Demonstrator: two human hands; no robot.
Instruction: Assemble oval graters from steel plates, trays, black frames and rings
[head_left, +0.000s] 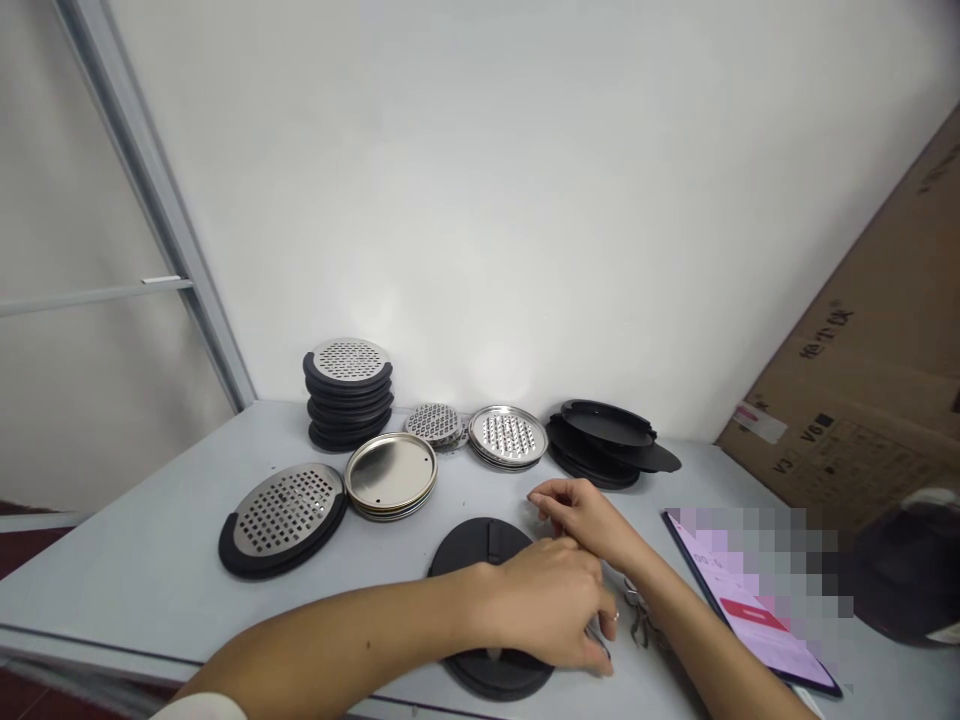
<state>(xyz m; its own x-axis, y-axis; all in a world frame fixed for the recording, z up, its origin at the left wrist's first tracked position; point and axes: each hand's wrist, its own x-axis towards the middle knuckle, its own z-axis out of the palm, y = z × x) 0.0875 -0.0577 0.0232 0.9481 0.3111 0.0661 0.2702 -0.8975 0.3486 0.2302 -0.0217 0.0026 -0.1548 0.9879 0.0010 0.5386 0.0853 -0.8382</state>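
Observation:
My left hand [553, 600] reaches across a round black disc-shaped base [480, 540] at the front of the table and covers part of it. Its thumb and fingers are bent together past the disc's right side; what is between them, if anything, is too small to make out. A ring shows on one finger. Just beyond it, my right hand [581, 510] is held above the table with loosely bent fingers, slightly apart, and nothing visible in them. Several small metal pieces [637, 610] lie beside the left fingertips, partly behind the right forearm.
A perforated metal disc in a black holder [285, 515] lies left, near stacked metal plates [394, 470]. Along the wall stand stacked black holders [349, 400], small perforated discs [433, 424], grater discs [508, 437] and black trays [604, 435]. A tablet [750, 610] and cardboard box [862, 400] are right.

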